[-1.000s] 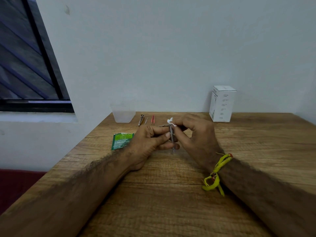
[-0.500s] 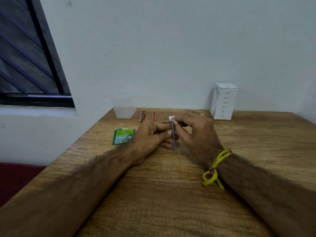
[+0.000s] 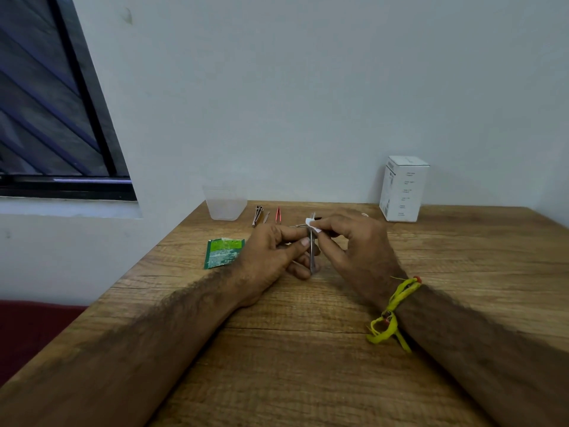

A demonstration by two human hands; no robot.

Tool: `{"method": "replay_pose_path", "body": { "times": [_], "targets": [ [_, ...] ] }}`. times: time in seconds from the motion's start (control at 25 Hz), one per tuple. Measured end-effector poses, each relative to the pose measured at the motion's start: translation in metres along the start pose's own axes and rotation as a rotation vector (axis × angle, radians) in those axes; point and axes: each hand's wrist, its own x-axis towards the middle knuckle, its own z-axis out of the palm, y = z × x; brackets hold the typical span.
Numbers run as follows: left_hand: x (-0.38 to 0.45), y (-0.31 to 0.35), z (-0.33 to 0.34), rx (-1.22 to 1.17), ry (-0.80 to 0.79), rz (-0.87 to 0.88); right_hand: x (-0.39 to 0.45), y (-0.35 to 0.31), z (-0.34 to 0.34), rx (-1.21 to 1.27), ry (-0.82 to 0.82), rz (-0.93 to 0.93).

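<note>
Your slim metal tool [image 3: 311, 257] stands almost upright between your two hands, its lower tip down by the desk [image 3: 308, 365]; whether it touches the wood cannot be told. It is thin, grey and dully shining, narrow along its whole length. Your left hand [image 3: 274, 257] pinches it near the middle between thumb and forefinger. A small white scrap [image 3: 311, 224], crumpled and folded, sits against the tool's upper part, where the thumb and forefinger of your right hand [image 3: 354, 241] pinch it onto the metal. The tool's top end pokes out just above the scrap
</note>
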Motion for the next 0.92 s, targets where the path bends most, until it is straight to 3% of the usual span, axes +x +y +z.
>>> {"method": "replay_pose_path", "body": {
  "times": [0.32,0.92],
  "targets": [
    [0.0012,-0.0012,-0.0034,-0.012,0.061,0.027,0.0015,-0.0025,-0.0012,-0.053,-0.040,0.004],
    [0.0019,0.0022,-0.0063,-0.236,0.121,-0.094,0.0001,-0.0081,0.0001,-0.108,-0.125,-0.010]
  ]
}}
